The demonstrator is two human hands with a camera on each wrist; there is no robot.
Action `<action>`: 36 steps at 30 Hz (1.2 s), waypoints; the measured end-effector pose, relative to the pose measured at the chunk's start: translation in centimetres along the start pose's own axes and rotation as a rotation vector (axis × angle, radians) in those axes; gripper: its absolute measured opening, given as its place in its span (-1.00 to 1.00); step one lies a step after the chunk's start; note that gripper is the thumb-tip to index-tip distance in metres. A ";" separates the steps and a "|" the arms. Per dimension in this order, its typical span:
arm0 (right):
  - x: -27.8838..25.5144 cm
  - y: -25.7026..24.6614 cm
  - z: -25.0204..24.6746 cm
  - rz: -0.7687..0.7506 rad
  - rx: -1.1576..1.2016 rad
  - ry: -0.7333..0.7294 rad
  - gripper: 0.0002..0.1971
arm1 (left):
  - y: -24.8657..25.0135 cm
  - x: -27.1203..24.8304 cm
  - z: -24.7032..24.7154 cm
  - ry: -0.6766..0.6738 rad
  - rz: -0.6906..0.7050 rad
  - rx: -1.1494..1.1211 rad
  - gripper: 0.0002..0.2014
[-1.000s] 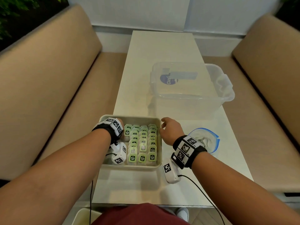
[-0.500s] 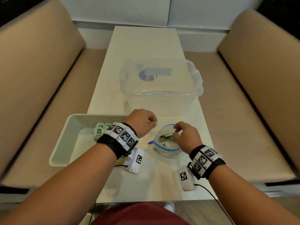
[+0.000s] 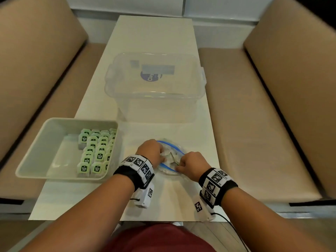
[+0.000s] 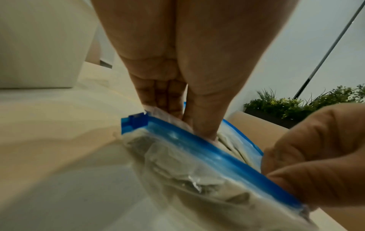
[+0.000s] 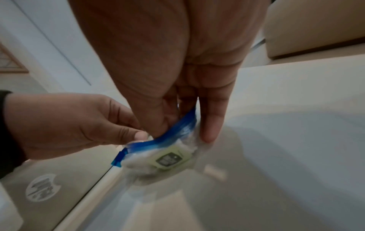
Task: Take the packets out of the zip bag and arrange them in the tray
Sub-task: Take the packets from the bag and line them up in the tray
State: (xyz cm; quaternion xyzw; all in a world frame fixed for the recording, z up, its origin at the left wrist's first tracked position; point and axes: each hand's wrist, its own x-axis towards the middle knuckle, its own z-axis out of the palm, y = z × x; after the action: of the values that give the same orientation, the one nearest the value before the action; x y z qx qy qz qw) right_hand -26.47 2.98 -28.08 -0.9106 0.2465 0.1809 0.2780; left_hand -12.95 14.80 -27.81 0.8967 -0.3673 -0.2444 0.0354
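Note:
The clear zip bag (image 3: 172, 154) with a blue zip rim lies on the table between my hands, its mouth pulled apart. My left hand (image 3: 160, 151) pinches the far-left side of the rim, and the left wrist view shows its thumb (image 4: 199, 125) dipping into the mouth. My right hand (image 3: 180, 166) pinches the near side of the blue rim (image 5: 177, 125). One green packet (image 5: 169, 159) shows through the plastic. Several green packets (image 3: 96, 151) stand in rows along the right side of the pale tray (image 3: 45, 151), left of the bag.
A large clear plastic container (image 3: 156, 99) stands on the table just behind the bag. The white table (image 3: 154, 33) is narrow, with tan benches on both sides. The tray hangs over the table's left edge. The tray's left half is bare.
Both hands left the tray and came to the zip bag. The right hand took the rim first, then the left hand joined it. The head view swung right.

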 end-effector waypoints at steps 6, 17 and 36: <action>0.9 0.3 -0.2 -0.026 0.152 0.132 -0.57 | 0.6 -0.5 0.4 0.177 0.015 0.005 -0.78; 1.6 1.0 -1.5 -0.320 0.355 0.396 -0.73 | 2.9 -2.9 -3.8 0.332 0.280 -0.411 -0.88; 0.7 4.9 -2.2 -0.033 0.771 0.383 -0.89 | 6.2 1.8 -0.2 -0.022 -0.109 0.116 -0.73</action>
State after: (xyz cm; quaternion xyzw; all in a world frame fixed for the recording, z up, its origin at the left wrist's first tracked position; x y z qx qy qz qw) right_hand -28.20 -2.16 -28.72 -0.7611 0.3285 -0.1012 0.5500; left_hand -15.73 9.09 -26.90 0.9131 -0.3320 -0.2343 -0.0338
